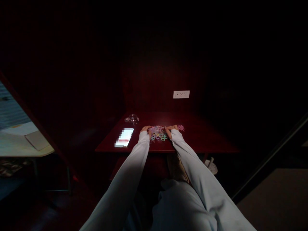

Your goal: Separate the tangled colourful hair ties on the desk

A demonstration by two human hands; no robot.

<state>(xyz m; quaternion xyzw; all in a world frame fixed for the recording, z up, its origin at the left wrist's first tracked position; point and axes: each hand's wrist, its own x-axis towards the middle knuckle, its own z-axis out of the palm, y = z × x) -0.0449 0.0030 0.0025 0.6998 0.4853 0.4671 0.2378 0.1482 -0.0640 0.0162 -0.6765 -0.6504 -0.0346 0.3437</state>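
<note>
On the dark red table (197,138) lies a pile of small colored bands (158,133), pink, purple, green and yellow. My left hand (146,129) rests at the pile's left edge, its fingers curved against the bands. At the right edge is my right hand (171,129), with its fingers touching the bands too. A smaller pink bunch (180,128) sits just beyond my right hand. Both hands are small and dim in the view, so whether either one grips any bands cannot be made out.
A lit phone (124,137) lies left of my left hand. Behind it stands a clear container (132,118). A white socket plate (181,94) is on the back wall. Another table (43,151) with a box (33,134) is at the far left.
</note>
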